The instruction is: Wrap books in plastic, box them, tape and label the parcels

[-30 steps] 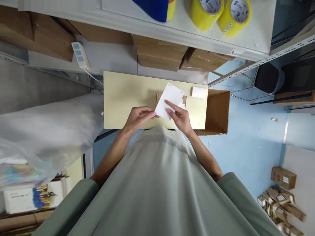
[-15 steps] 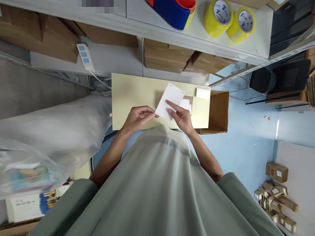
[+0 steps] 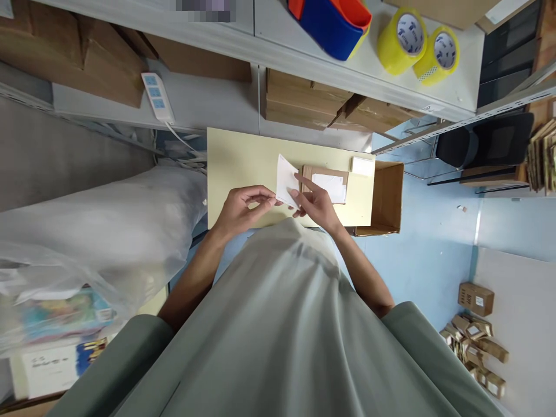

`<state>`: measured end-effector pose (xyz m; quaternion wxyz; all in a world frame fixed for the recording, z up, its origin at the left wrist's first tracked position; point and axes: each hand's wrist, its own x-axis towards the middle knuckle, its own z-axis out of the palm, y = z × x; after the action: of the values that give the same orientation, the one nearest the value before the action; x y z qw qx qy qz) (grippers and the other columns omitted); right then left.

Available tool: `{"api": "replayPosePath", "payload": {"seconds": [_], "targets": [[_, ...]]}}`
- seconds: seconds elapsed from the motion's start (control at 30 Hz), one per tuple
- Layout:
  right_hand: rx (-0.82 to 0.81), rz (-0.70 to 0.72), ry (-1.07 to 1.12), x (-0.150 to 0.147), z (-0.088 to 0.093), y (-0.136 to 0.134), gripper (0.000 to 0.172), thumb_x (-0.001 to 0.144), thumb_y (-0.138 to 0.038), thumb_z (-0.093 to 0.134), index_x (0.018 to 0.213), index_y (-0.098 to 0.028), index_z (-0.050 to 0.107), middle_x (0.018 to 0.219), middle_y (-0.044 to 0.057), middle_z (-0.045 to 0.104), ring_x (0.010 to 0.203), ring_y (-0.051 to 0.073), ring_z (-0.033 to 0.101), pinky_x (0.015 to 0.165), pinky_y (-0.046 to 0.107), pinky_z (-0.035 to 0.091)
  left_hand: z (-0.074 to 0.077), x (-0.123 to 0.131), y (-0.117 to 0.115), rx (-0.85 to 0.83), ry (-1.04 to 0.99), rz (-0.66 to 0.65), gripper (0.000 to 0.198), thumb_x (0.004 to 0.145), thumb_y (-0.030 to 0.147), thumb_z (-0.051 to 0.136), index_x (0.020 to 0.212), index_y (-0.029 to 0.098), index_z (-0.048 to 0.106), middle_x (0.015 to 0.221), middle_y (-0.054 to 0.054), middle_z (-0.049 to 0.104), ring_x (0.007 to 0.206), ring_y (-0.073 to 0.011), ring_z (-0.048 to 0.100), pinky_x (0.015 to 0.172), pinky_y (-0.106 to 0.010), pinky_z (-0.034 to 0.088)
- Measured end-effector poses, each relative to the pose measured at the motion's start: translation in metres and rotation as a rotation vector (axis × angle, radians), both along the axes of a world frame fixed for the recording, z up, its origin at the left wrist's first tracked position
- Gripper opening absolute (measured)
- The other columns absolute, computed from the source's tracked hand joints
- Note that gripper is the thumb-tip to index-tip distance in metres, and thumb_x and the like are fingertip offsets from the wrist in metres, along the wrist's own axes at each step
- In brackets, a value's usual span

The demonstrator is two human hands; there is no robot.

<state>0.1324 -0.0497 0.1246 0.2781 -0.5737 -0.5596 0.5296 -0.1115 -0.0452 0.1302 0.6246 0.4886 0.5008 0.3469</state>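
Observation:
A small white sheet of paper [image 3: 284,178], perhaps a label or card, is held upright and tilted between my two hands. My left hand [image 3: 248,207] pinches its lower left corner between thumb and fingertips. On the right side, my right hand [image 3: 316,202] grips the sheet, with the thumb and index finger across its face. Just behind the right hand a flat brown cardboard box [image 3: 306,170] with a white label [image 3: 330,187] lies on the pale yellow table [image 3: 243,156]. Near the table's right end sits a small white block [image 3: 362,166], perhaps a stack of labels.
An open cardboard box [image 3: 388,197] stands against the table's right end. Above, a shelf [image 3: 278,43] carries yellow tape rolls [image 3: 400,40] and a blue and red tape dispenser [image 3: 332,29]. A power strip [image 3: 157,97] and a large plastic bag [image 3: 108,220] are at left.
The sheet has turned more edge-on, its top swinging left, uncovering more of the brown box behind. Both hands keep their hold. The whole view has shifted slightly.

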Motion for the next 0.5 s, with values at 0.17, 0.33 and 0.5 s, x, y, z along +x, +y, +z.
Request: {"api": "replayPosePath", "payload": {"seconds": [0.17,0.33,0.5], "targets": [[0.118,-0.065,-0.185,-0.015,0.016,-0.002,0.061,0.101,-0.082,0.073,0.126,-0.028,0.088,0.097,0.004,0.081,0.08,0.019,0.077,0.077,0.033,0.065,0.002,-0.014,0.0,0.052,0.084,-0.009,0.035,0.09,0.06,0.08,0.086,0.026,0.081,0.094,-0.008,0.086,0.103,-0.0315,0.085,0.096,-0.04,0.068],[0.213,0.065,-0.118,-0.042,0.032,-0.002,0.053,0.1,-0.079,0.077,0.108,-0.029,0.09,0.105,0.007,0.079,0.086,0.019,0.074,0.072,0.034,0.064,-0.004,-0.027,-0.001,0.142,0.14,-0.043,0.027,0.093,0.051,0.077,0.091,0.025,0.084,0.096,-0.006,0.087,0.094,-0.0261,0.082,0.089,-0.035,0.067],[0.201,0.085,-0.19,-0.061,0.03,0.0,0.05,0.104,-0.075,0.077,0.102,-0.026,0.089,0.1,0.007,0.077,0.08,0.019,0.072,0.071,0.035,0.063,-0.012,-0.038,0.0,0.273,0.171,-0.083,0.022,0.097,0.042,0.07,0.092,0.025,0.084,0.095,-0.003,0.087,0.089,-0.0216,0.081,0.091,-0.032,0.066]]}}
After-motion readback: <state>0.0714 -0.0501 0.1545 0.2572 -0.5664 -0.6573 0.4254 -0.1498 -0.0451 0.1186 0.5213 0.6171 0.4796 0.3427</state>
